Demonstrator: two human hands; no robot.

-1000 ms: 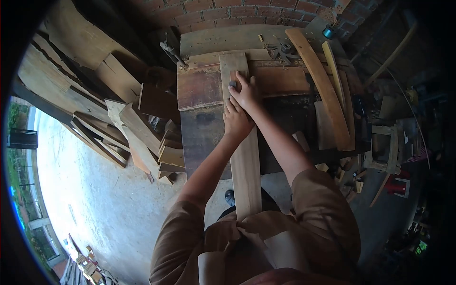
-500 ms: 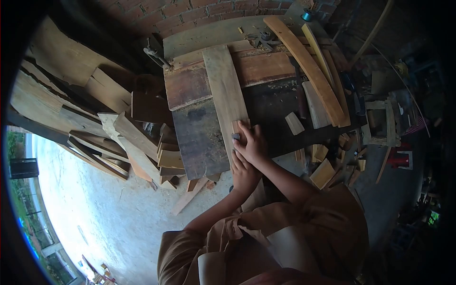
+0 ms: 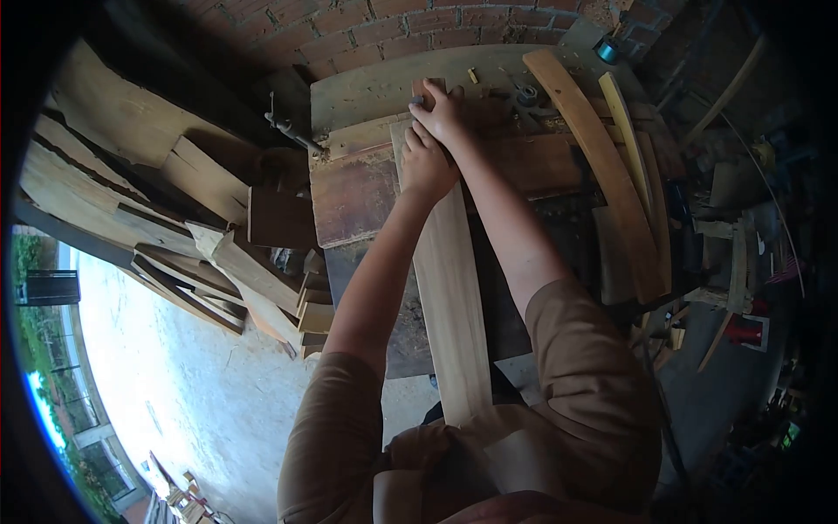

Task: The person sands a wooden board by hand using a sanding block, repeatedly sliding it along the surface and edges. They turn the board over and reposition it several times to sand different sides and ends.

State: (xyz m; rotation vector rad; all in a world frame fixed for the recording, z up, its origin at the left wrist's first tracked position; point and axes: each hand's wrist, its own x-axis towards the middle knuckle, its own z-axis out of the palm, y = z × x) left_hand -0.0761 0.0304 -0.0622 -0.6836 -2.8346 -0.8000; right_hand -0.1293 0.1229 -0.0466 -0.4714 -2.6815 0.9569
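Note:
A long pale plank [image 3: 449, 288] runs from my body away over a dark workbench [image 3: 349, 192]. My right hand [image 3: 445, 113] is at the plank's far end, fingers closed over a small wooden block [image 3: 428, 86] with a grey face that rests on the wood. Just behind it, my left hand [image 3: 426, 162] presses down on the plank, its fingertips against the heel of my right hand. It holds nothing. Both arms are stretched out nearly straight.
Curved wooden slats [image 3: 594, 148] lie along the bench's right side. A metal clamp [image 3: 288, 131] sticks out at the bench's far left corner. Offcuts and boards [image 3: 218, 253] are piled on the left. A brick wall [image 3: 375, 26] stands behind, with clutter and a red object [image 3: 744, 332] at right.
Both hands slid with the block from the plank's near part, close to my body, out to its far end. One second ago they were partway along it.

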